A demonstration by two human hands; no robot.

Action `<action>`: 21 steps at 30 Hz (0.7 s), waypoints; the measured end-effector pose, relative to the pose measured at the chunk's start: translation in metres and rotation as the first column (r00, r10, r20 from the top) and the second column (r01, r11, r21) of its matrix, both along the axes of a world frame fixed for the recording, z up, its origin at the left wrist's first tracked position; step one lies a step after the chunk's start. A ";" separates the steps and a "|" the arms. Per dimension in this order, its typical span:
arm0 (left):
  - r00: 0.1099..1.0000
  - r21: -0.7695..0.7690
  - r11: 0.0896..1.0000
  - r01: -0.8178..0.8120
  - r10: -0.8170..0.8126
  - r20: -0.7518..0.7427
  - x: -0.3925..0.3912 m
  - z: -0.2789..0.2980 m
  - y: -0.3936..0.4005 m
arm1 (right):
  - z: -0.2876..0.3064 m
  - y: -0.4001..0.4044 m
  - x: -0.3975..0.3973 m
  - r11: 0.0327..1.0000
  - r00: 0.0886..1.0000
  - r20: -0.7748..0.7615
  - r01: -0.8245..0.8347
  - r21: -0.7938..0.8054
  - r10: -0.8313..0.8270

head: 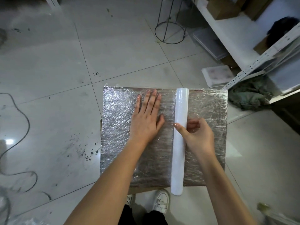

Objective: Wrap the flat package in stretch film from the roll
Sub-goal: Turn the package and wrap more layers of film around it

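one package (pixel 123 127); one roll (pixel 179 140); two hands

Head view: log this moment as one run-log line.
package: flat on floor, film-covered | roll: lying across package | left hand: flat on film | right hand: grip on roll

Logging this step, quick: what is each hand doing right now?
Left hand: open, pressed flat on the wrapped package.
Right hand: fingers curled against the film roll; a firm grip cannot be told.

Single head view, steeply down and close over the floor (pixel 48 62), edges somewhat blurred
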State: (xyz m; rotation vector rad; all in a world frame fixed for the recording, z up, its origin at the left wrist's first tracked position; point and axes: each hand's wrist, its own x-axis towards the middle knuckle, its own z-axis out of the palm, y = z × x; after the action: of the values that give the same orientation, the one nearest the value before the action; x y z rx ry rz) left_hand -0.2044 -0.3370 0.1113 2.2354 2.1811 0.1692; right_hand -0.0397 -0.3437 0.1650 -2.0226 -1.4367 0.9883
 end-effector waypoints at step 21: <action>0.992 0.049 0.994 0.100 -0.096 -0.081 0.021 0.012 0.026 | -0.006 0.008 0.025 0.999 0.967 -0.252 0.021 -0.029 -0.028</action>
State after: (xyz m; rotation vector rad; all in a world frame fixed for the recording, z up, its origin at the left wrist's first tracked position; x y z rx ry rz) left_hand -0.1839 -0.3110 0.1228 2.4118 2.1211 0.1410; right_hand -0.0150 -0.3357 0.1590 -1.8496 -1.2661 1.2107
